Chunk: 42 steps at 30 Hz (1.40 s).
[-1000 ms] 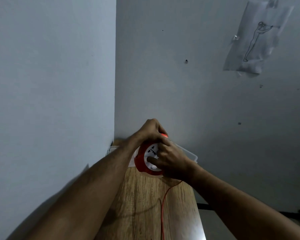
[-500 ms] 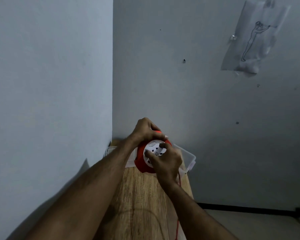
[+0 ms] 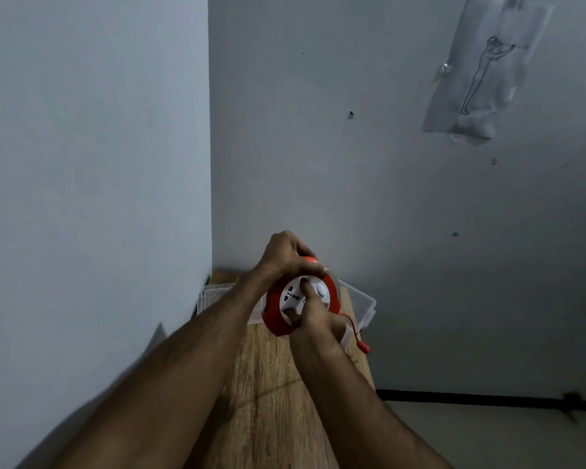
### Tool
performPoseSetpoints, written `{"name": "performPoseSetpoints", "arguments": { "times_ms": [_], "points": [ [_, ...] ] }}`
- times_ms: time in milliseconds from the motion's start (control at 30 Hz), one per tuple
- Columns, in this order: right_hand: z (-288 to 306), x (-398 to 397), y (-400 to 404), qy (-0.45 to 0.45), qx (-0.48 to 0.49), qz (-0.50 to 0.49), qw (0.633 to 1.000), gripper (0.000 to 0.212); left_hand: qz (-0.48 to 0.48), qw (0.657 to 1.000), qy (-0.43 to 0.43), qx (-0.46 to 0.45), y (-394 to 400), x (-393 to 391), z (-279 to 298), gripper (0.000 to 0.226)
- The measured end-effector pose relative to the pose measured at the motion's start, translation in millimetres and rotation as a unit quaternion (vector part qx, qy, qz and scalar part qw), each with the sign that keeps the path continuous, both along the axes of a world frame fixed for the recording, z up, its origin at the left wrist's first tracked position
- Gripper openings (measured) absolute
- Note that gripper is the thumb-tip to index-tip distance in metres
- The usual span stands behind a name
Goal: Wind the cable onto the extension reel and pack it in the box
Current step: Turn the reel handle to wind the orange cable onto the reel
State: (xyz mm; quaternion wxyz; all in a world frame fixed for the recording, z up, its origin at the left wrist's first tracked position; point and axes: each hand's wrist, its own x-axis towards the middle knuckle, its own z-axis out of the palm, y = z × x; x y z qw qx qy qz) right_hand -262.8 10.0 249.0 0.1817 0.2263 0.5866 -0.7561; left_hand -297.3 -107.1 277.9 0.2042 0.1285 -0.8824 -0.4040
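So that the last cable (image 3: 352, 328) can be wound in, the reel (image 3: 278, 319) is clamped by the left hand (image 3: 286, 255) while its face is gripped by the right hand (image 3: 313, 316).

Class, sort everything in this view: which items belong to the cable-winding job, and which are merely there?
Job: extension reel; red cable end; clear box; left hand; right hand.

Merely there: wall drawing; wooden table.

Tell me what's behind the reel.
Behind the reel sits a clear plastic box on the wooden table. Reel and hands hide the box's inside.
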Motion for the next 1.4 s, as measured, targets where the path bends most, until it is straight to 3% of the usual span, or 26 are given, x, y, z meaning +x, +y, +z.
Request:
{"name": "performPoseSetpoints", "arguments": {
  "times_ms": [133, 167, 200, 233, 300, 367, 400, 533, 633, 833, 967, 1200, 1400],
  "points": [
    [-21.4, -4.8, 6.4, 0.151, 0.08, 0.023, 0.985, 0.045, 0.008, 0.999, 0.011, 0.03, -1.1, 0.3, -1.6, 0.042],
    [-24.0, -3.1, 11.6, 0.231, 0.106, 0.028, 0.967, 0.036, 0.01, 0.999, 0.013, 0.038, -1.2, 0.3, -1.8, 0.041],
    [-25.5, -1.7, 18.2, 0.345, 0.154, 0.042, 0.925, 0.028, 0.009, 0.999, 0.013, 0.042, -1.9, 0.1, -2.2, 0.04],
    [-25.7, -2.0, 26.0, 0.479, 0.215, 0.057, 0.85, 0.021, 0.005, 0.999, 0.008, 0.039, -2.8, 0.0, -2.1, 0.039],
    [-24.7, -8.6, 41.1, 0.699, 0.304, 0.119, 0.636, 0.007, -0.002, 1.0, -0.008, 0.022, -5.2, 0.9, -1.7, 0.039],
    [-28.5, -22.2, 50.9, 0.787, 0.377, 0.215, 0.437, 0.018, -0.006, 1.0, -0.018, 0.02, -7.5, 2.5, 0.6, 0.039],
    [-29.7, -28.8, 55.3, 0.79, 0.416, 0.255, 0.37, 0.025, -0.012, 0.999, -0.02, 0.025, -8.6, 3.0, 2.4, 0.037],
    [-18.2, -47.2, 68.4, 0.774, 0.49, 0.344, 0.208, 0.06, -0.039, 0.998, -0.038, 0.02, -10.3, 6.7, 8.5, 0.031],
    [-8.3, -60.3, 70.0, 0.789, 0.495, 0.345, 0.119, 0.073, -0.048, 0.997, -0.047, 0.024, -10.2, 9.6, 9.7, 0.028],
    [-1.7, -68.3, 60.7, 0.775, 0.53, 0.345, 0.009, 0.077, -0.057, 0.997, -0.048, 0.02, -7.9, 11.4, 12.5, 0.024],
    [2.7, -68.3, 54.5, 0.785, 0.518, 0.339, -0.014, 0.06, -0.047, 0.998, -0.038, 0.011, -3.9, 11.9, 11.7, 0.02],
    [4.2, -71.2, 43.2, 0.775, 0.524, 0.354, 0.027, 0.064, -0.036, 0.998, -0.037, -0.032, -3.9, 6.2, 20.5, 0.022],
    [1.4, -75.4, 42.3, 0.792, 0.493, 0.335, 0.13, 0.072, -0.023, 1.0, -0.002, 0.007, -4.5, 12.1, 17.6, 0.024]
  ]
}}
